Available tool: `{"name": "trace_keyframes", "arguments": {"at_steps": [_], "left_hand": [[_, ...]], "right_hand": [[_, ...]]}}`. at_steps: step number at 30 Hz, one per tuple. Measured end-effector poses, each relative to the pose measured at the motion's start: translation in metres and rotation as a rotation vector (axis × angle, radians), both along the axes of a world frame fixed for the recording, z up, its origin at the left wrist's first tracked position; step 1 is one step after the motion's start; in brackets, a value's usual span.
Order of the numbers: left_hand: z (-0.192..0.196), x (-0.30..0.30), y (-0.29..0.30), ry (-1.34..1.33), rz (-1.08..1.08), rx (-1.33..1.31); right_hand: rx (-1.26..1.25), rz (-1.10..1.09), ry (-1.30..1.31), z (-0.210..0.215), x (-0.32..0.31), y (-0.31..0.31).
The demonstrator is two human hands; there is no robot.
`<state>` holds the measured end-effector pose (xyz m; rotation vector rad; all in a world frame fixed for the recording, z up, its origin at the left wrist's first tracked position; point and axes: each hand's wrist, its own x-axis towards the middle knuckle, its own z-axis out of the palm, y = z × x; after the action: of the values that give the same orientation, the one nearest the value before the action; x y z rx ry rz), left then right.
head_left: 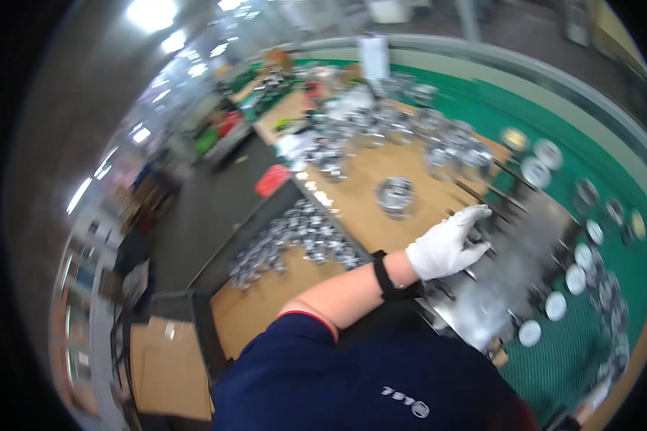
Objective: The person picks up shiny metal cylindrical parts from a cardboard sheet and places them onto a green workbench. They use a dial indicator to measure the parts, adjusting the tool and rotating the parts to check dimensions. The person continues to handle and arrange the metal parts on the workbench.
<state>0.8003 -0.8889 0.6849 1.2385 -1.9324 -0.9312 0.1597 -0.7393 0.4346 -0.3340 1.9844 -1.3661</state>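
My left hand [444, 247], in a white glove with a black strap at the wrist, reaches over a grey metal plate [492, 287]. Its thumb and fingers are spread apart. A small dark, shiny piece [476, 234] shows between them; blur hides whether they touch it. Dark rods [509, 200] stick out at the plate's far side, beyond my fingertips. At the lower right rim, a bit of my right hand [597, 396] shows in white, beside a dark wrist strap. Its fingers cannot be made out. A round silvery metal part [395, 197] stands alone on brown cardboard left of my left hand.
Clusters of shiny metal parts [370, 126] stand at the cardboard's far side. A dark-rimmed bin [216, 323] at left holds many small silvery pieces [295, 237]. Pale round discs [555, 306] lie on the green mat [553, 366] right of the plate. A red piece [272, 180] lies beyond the bin.
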Motion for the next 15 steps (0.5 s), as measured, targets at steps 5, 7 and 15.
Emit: {"name": "trace_keyframes", "arguments": {"at_steps": [5,7,15], "left_hand": [[-0.072,0.101,-0.001,-0.579,0.508,-0.241],[-0.065,0.116,0.000,-0.669,0.576,0.078],[-0.072,0.146,0.000,-1.019,0.608,0.064]], "right_hand": [[0.073,0.200,0.092,-0.039,-0.048,-0.088],[0.081,0.235,0.113,-0.047,-0.066,-0.098],[0.043,0.321,0.157,-0.071,-0.122,-0.109]]}}
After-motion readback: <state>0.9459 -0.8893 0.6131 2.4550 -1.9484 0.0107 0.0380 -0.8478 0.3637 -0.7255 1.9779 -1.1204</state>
